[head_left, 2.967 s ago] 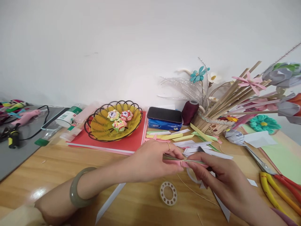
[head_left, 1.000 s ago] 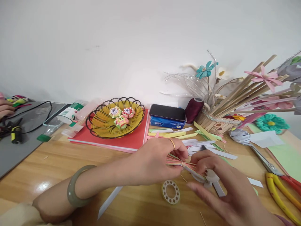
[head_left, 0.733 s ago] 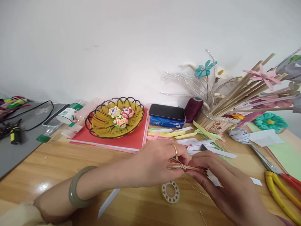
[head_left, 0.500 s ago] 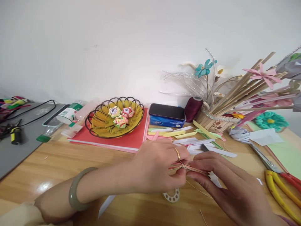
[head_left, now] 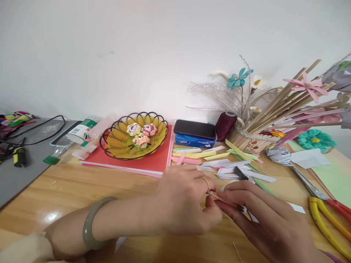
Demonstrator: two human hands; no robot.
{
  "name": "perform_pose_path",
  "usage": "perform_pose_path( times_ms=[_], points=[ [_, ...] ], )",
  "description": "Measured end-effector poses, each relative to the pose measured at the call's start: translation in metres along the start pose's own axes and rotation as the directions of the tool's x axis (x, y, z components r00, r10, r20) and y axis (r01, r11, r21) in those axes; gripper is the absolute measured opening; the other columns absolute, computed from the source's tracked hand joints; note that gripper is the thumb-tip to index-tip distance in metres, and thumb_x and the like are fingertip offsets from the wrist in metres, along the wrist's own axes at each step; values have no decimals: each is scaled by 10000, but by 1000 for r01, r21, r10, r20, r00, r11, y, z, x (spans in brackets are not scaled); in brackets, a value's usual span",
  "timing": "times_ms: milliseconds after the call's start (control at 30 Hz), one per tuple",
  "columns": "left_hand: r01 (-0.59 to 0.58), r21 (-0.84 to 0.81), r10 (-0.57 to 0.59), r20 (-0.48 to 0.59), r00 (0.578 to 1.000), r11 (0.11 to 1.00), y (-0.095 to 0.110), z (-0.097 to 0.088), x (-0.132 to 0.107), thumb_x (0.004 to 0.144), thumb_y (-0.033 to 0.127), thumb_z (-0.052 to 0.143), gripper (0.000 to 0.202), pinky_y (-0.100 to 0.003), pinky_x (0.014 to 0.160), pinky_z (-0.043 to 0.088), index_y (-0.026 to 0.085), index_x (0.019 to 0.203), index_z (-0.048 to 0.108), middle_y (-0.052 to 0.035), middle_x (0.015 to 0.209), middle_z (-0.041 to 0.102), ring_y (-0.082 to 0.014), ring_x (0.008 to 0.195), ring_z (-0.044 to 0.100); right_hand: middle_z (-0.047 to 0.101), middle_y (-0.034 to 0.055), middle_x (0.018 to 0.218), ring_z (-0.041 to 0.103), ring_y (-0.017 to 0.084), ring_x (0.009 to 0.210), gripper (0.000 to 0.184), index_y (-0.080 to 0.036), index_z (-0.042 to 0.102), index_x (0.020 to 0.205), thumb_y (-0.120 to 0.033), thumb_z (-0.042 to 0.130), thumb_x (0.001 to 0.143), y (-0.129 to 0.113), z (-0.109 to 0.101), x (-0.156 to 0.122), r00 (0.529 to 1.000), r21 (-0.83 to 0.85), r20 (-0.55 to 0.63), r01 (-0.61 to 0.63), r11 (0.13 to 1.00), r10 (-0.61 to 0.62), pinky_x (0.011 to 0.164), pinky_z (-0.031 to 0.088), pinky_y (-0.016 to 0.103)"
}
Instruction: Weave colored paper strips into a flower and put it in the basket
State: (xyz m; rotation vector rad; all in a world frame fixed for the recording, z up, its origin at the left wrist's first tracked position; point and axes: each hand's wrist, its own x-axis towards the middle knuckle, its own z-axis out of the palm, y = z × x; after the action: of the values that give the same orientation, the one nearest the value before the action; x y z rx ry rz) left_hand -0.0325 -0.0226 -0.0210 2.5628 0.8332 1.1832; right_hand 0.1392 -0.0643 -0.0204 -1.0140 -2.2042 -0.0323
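My left hand (head_left: 183, 204), with a gold ring and a green bangle at its wrist, is closed around one end of a thin bundle of folded paper strips (head_left: 226, 200) tied with fine wire. My right hand (head_left: 263, 215) pinches the bundle's other end between thumb and fingers, just above the wooden table (head_left: 82, 190). The bundle shows only as a narrow pink and tan sliver between my fingers. Loose pink, yellow, green and white paper strips (head_left: 216, 160) lie just behind my hands.
A black wire basket (head_left: 133, 137) with three paper roses rests on red card at the back. A phone on a blue tissue pack (head_left: 194, 135), a maroon thread spool (head_left: 225, 126) and a stick holder with paper flowers (head_left: 255, 140) stand right. Yellow-handled scissors (head_left: 323, 219) lie far right.
Both hands have drawn closer to me and lower. The left hand now covers the tape ring that lay on the table. The bundle is more hidden between my fingers.
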Motion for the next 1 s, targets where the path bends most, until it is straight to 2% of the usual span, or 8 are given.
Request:
perform_pose_path(
  times_ms=[133,233,333,467,633,800,900,1000],
  points=[
    [-23,-5,23,-16,1000,1000,-5,-4,3,612,94,452,190,-268,532,466,123,666,632,-41,605,659,-128,524,539,628,1,722,624,92,603,63,-212,524,845,-168,494,878,0,-2,-1,999,-54,-38,-16,998,14,568,487,169],
    [-116,-19,116,-3,993,993,-5,-7,8,631,143,492,177,-314,643,482,124,736,633,-43,681,685,-156,625,570,638,2,711,631,95,594,64,-216,517,855,-167,483,880,0,-3,1,998,-58,-63,-12,998,9,551,491,166],
    [-139,15,139,-14,990,990,-4,-7,10,673,175,527,113,-330,708,463,152,724,626,-9,673,689,-148,649,577,649,21,742,642,107,633,59,-205,524,892,-174,474,888,0,-2,0,998,-100,-58,1,995,-6,587,500,181],
    [-131,20,131,-36,991,991,-4,-4,8,654,140,516,93,-297,650,452,164,647,605,16,597,661,-120,574,536,647,31,746,640,109,649,71,-187,541,913,-170,476,890,2,0,-3,997,-138,-65,26,990,-36,609,500,185],
    [-106,41,109,-73,991,994,-3,2,4,626,139,488,94,-285,565,443,149,607,579,-2,498,597,-119,495,493,629,36,788,625,107,696,100,-165,551,926,-114,484,872,2,1,-6,998,-74,-21,56,996,-58,614,486,184],
    [-98,-22,96,-93,991,995,-2,6,1,619,116,470,103,-269,512,438,131,621,571,-21,501,593,-120,473,503,604,40,850,593,110,750,196,-144,556,986,-35,496,835,4,2,-12,998,-16,16,69,997,-69,648,472,205],
    [-61,-113,58,-30,998,992,-2,1,3,636,112,481,110,-252,483,434,111,657,588,-40,552,624,-130,502,538,596,48,880,583,122,797,232,-139,551,1010,-14,496,821,8,0,-15,996,-7,41,83,996,-83,676,474,214],
    [103,-233,-63,171,983,967,-4,-7,7,682,144,522,106,-237,528,469,128,741,609,-35,662,680,-133,578,594,602,64,879,583,144,810,231,-130,556,1016,-21,459,837,13,-3,-13,989,-47,52,144,988,-142,683,479,240]
  ],
)
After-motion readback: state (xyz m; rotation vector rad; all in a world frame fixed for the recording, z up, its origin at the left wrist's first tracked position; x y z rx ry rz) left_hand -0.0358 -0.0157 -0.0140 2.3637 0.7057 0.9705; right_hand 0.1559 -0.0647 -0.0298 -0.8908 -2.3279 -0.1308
